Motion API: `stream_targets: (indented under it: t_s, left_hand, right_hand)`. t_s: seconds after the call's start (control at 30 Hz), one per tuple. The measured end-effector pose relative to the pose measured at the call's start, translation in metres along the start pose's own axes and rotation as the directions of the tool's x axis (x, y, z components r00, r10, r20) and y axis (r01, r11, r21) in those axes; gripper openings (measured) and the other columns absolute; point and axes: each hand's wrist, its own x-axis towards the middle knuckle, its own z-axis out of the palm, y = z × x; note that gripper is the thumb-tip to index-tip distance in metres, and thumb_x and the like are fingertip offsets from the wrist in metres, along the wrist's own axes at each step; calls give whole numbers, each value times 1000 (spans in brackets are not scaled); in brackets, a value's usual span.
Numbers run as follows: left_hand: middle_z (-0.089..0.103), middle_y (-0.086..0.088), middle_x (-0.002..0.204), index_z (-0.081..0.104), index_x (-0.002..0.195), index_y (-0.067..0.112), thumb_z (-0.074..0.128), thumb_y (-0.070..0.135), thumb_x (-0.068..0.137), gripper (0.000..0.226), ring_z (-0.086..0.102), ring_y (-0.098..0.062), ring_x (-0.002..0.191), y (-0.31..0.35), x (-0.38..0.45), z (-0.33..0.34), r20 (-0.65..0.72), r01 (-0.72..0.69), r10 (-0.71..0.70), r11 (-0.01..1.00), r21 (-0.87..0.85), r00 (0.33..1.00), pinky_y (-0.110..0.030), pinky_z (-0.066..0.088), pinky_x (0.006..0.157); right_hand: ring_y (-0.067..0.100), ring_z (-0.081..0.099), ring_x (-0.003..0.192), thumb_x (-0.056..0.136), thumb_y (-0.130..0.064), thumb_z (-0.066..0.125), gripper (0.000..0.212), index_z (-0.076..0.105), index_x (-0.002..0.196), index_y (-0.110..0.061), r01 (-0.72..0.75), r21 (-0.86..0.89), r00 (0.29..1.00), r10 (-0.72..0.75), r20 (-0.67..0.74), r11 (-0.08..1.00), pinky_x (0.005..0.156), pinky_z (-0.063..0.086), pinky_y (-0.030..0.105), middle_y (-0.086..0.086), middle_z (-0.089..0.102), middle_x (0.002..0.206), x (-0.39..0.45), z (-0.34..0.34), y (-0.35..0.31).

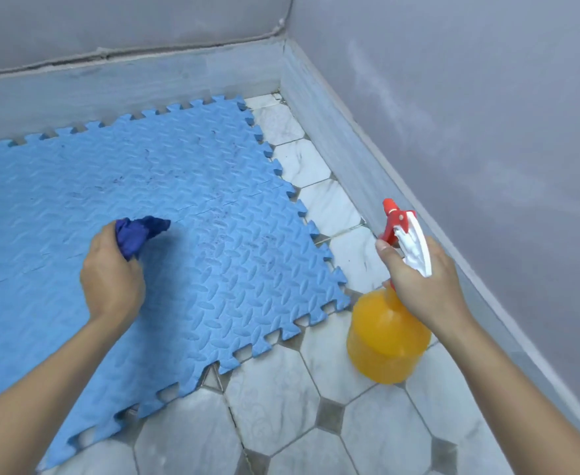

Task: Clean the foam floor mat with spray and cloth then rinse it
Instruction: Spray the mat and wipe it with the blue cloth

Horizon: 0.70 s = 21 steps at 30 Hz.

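Head view: mat (185,186) beneath left grip (112,279) clutching cloth (137,233).

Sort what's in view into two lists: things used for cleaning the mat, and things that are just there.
For the job:
- blue foam mat, with dark marks
- dark blue cloth, bunched in the left hand
- orange spray bottle, red and white trigger head, held by the right hand

Just there:
- tiled floor
- grey walls
- skirting along the walls
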Motion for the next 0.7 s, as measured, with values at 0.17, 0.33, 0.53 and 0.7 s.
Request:
stream_targets:
  t_s: [0.17, 0.33, 0.53, 0.7]
  left_hand:
    - [56, -16, 116, 53, 121, 10, 48, 0, 87, 36, 54, -38, 101, 79, -22, 46, 197, -211, 228, 972, -102, 954, -41, 40, 80]
    - [56, -6, 119, 54, 121, 13, 47, -4, 83, 42, 54, -30, 104, 140, -83, 97, 354, -441, 493, 870, -222, 795, -38, 43, 77]
    - [55, -11, 118, 52, 123, 10, 47, -9, 78, 49, 55, -34, 95, 182, -120, 128, 400, -515, 575, 818, -258, 713, -46, 46, 71]
    - [53, -15, 117, 52, 122, 7, 46, -15, 74, 53, 54, -40, 87, 170, -112, 137, 393, -589, 596, 793, -153, 700, -45, 44, 58]
  right_hand:
    - [22, 58, 67, 92, -41, 61, 32, 58, 76, -13, -45, 30, 984, 50, -170, 999, 58, 42, 35, 11, 60, 73, -9, -52, 42]
    - [11, 52, 64, 89, -45, 64, 26, 54, 74, -26, -99, 266, 944, 175, -280, 959, 63, 39, 27, -6, 53, 70, -23, -66, 88]
    - [4, 62, 80, 88, -37, 69, 13, 63, 93, -27, -11, 365, 942, 132, -309, 931, 72, 44, 17, -6, 65, 86, -35, -59, 96]
    - [0, 57, 106, 72, -43, 83, 47, 51, 107, -47, 22, 313, 963, 64, -263, 949, 84, 45, 11, -17, 61, 108, -42, -58, 103]
